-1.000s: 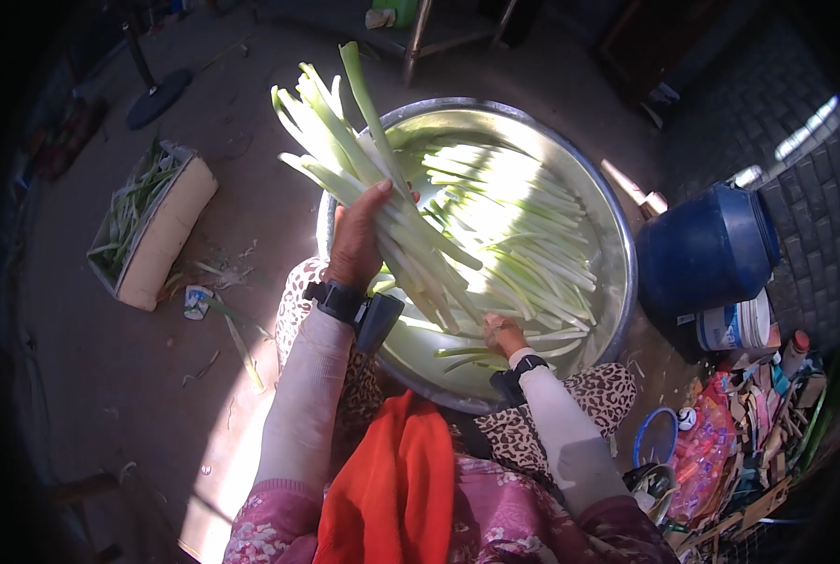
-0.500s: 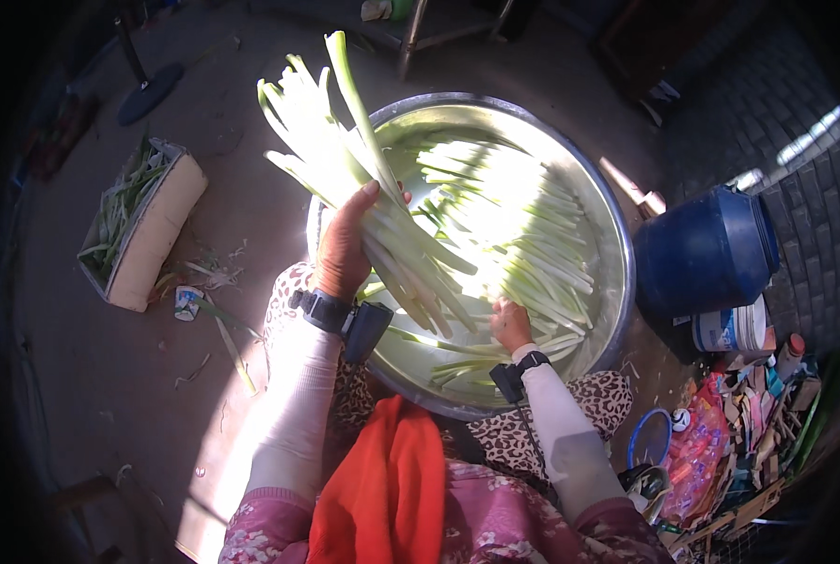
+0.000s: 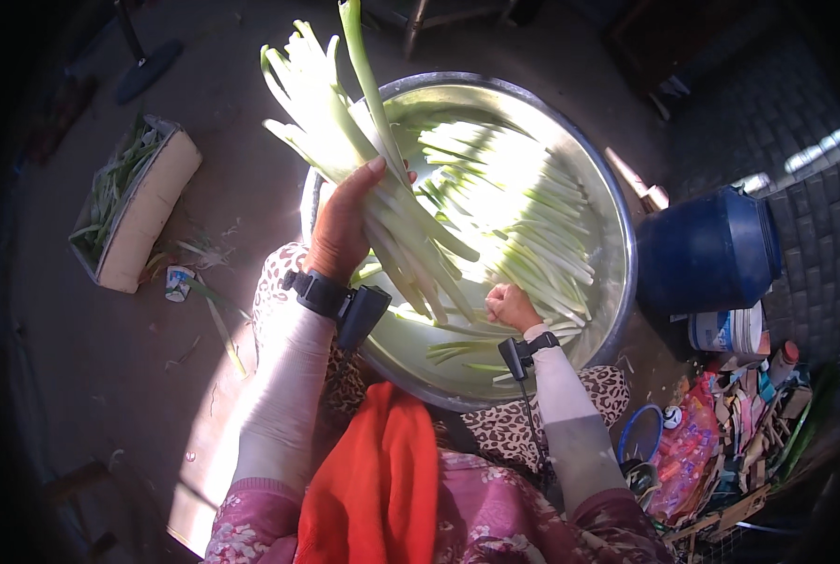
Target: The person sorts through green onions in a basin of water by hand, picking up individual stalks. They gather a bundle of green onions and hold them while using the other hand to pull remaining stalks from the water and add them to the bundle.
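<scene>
A bundle of trimmed green onions (image 3: 382, 202), white and pale green, leans up and to the left in my left hand (image 3: 342, 216). My left fingers and thumb wrap round its middle, above the left side of a wide metal basin (image 3: 617, 179). Inside the basin, many more green onions (image 3: 542, 226) lie in a slanting layer, partly washed out by sunlight. Over the near part of that layer, my right hand (image 3: 512, 306) is closed with its fingers curled. Whatever lies in those fingers is hidden. Several loose stalks (image 3: 467, 350) lie below it, near the basin's front.
At the left stands a light-coloured box (image 3: 149, 211) of green leaves, with a paper cup (image 3: 177, 284) and scraps beside it. A blue barrel (image 3: 702, 249) and a white bucket (image 3: 725, 329) stand right of the basin. Scrap wood and packaging (image 3: 735, 423) pile up at the lower right.
My right hand has risen slightly from the stalks, its fingers still curled. The bundle in my left hand has shifted slightly upward in the view; the basin also sits a little higher.
</scene>
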{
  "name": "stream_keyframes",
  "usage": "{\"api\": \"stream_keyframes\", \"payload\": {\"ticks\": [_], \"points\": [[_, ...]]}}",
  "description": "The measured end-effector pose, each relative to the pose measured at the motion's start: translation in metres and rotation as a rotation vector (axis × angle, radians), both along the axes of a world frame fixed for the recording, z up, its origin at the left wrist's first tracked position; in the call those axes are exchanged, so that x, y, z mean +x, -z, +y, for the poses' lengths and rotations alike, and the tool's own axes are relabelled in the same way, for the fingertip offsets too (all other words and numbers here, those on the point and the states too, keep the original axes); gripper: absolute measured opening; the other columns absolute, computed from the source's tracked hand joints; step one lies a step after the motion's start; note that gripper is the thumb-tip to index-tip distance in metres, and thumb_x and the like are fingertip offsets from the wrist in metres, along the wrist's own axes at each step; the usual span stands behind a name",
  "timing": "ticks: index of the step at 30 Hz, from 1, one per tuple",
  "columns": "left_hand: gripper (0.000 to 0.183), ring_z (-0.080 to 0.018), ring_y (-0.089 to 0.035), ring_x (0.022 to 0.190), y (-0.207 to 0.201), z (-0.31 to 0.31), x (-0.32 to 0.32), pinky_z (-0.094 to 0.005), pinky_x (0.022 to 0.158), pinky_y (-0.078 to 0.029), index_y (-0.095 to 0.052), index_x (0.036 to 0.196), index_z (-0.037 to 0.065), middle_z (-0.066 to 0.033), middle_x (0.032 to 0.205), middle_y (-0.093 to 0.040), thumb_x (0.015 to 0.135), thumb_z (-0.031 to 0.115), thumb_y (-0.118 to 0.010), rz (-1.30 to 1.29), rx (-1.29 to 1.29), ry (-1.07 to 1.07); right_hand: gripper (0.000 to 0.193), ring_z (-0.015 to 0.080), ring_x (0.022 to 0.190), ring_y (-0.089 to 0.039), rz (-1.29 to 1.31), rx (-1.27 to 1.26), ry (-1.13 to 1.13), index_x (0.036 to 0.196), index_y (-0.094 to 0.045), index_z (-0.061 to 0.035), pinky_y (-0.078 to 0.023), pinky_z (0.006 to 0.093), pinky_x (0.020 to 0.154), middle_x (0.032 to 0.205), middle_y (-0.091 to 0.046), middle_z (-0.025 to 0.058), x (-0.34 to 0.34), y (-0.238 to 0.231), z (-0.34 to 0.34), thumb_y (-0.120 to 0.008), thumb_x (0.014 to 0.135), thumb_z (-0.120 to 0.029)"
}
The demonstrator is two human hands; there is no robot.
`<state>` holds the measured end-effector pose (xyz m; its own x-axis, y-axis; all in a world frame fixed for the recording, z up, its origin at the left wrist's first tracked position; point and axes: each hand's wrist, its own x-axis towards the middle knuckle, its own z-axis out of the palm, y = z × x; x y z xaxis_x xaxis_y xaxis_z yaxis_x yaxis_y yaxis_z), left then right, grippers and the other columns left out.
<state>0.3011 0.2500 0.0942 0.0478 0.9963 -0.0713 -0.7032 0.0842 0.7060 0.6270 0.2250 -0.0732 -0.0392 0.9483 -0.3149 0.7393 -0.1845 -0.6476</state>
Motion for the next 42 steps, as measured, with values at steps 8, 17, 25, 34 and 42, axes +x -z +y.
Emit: {"api": "stream_keyframes", "payload": {"ticks": [8,17,25,34,42], "points": [[0.047,-0.0242,-0.061,0.098,0.005,-0.009,-0.013,-0.0359,0.087,-0.049,-0.055,0.116,-0.003,-0.0154,0.105,-0.063,0.086,0.032,-0.062,-0.026,0.011,-0.002,0.024,0.0205,0.065,-0.061,-0.433,-0.118,-0.514,0.085,-0.063,0.0008,-0.048,0.0323,0.064,0.08,-0.067,0.0156,-0.052,-0.006,-0.027,-0.06,0.082,-0.023],[0.047,-0.0245,-0.062,0.1,-0.002,-0.002,0.001,-0.0363,0.085,-0.052,-0.054,0.116,-0.005,-0.015,0.105,-0.063,0.086,0.029,-0.064,-0.021,0.012,0.003,0.022,0.0142,0.068,-0.058,-0.063,-0.355,-0.336,0.084,-0.058,-0.0045,-0.047,0.0289,0.062,0.073,-0.058,0.0025,-0.021,0.005,-0.027,-0.051,0.091,-0.025],[0.044,-0.0236,-0.062,0.097,0.002,0.001,-0.001,-0.0358,0.083,-0.051,-0.056,0.114,-0.004,-0.0145,0.103,-0.064,0.086,0.029,-0.064,-0.015,0.052,0.008,0.015,0.0115,0.064,-0.056,0.318,-0.42,0.005,0.088,-0.06,-0.0029,-0.046,0.0248,0.057,0.076,-0.062,0.0048,-0.003,-0.047,-0.003,-0.053,0.088,-0.016],[0.041,-0.0224,-0.063,0.093,0.0,0.001,0.001,-0.0338,0.083,-0.051,-0.058,0.112,-0.003,-0.0137,0.101,-0.064,0.087,0.029,-0.063,-0.045,0.027,0.024,0.02,0.024,0.08,-0.066,-0.645,0.172,-0.196,0.093,-0.067,-0.006,-0.05,0.0378,0.074,0.086,-0.069,0.0107,0.009,-0.055,-0.018,-0.065,0.079,-0.019],[0.042,-0.0227,-0.063,0.093,0.005,0.001,-0.001,-0.0342,0.082,-0.051,-0.058,0.112,-0.003,-0.0141,0.101,-0.064,0.086,0.029,-0.063,-0.015,0.062,0.019,0.011,0.0113,0.057,-0.061,0.058,0.025,0.091,0.08,-0.062,0.0014,-0.047,0.0243,0.054,0.063,-0.061,0.0029,0.021,-0.056,-0.001,-0.059,0.083,-0.008]]}}
